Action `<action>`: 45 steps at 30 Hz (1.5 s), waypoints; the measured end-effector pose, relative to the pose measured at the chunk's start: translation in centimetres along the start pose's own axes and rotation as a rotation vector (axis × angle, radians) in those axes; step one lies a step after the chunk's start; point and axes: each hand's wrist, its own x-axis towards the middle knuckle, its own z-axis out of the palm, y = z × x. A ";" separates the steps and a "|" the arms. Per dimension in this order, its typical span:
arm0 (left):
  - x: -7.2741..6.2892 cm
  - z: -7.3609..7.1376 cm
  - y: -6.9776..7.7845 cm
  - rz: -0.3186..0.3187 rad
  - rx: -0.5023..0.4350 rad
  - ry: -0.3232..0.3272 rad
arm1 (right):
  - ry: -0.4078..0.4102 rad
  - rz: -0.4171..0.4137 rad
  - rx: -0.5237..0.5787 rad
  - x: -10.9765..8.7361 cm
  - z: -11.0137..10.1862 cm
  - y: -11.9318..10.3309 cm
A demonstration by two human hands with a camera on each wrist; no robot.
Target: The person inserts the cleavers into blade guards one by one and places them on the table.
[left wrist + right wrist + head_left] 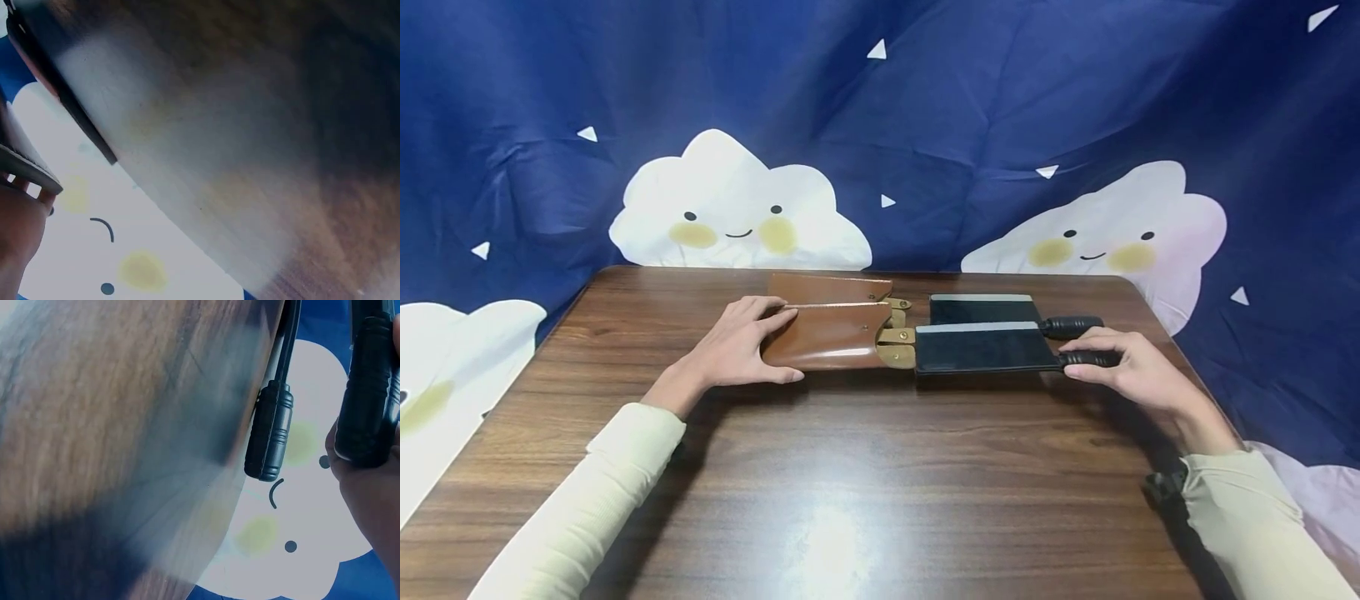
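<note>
In the head view my left hand (741,343) holds the near brown leather knife sheath (827,337) by its left end, thumb along the near edge and fingers at the far edge. The sheath's mouth and tan snap strap (897,335) face right. My right hand (1127,367) grips the black handle (369,387) of a cleaver. That cleaver's dark, wide blade (985,348) points left, its bright edge on the far side. The blade's left end is right beside the sheath's strap; whether they touch I cannot tell.
Behind lie a second brown sheath (820,288) and a second cleaver (981,310), whose ribbed handle (270,431) also shows in the right wrist view. All are on a wooden table (880,467). A blue cloth with clouds (925,108) hangs beyond the table's far edge.
</note>
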 end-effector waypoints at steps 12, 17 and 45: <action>-0.1 -0.2 0.2 0.001 0.000 -0.010 | 0.041 -0.028 0.014 0.3 0.2 -0.6; 0.2 -0.4 0.3 0.009 0.002 0.005 | 0.049 -0.017 0.016 0.6 0.6 -1.0; 0.2 -0.3 0.6 0.019 0.014 0.023 | 0.059 -0.010 0.006 2.4 2.8 -2.8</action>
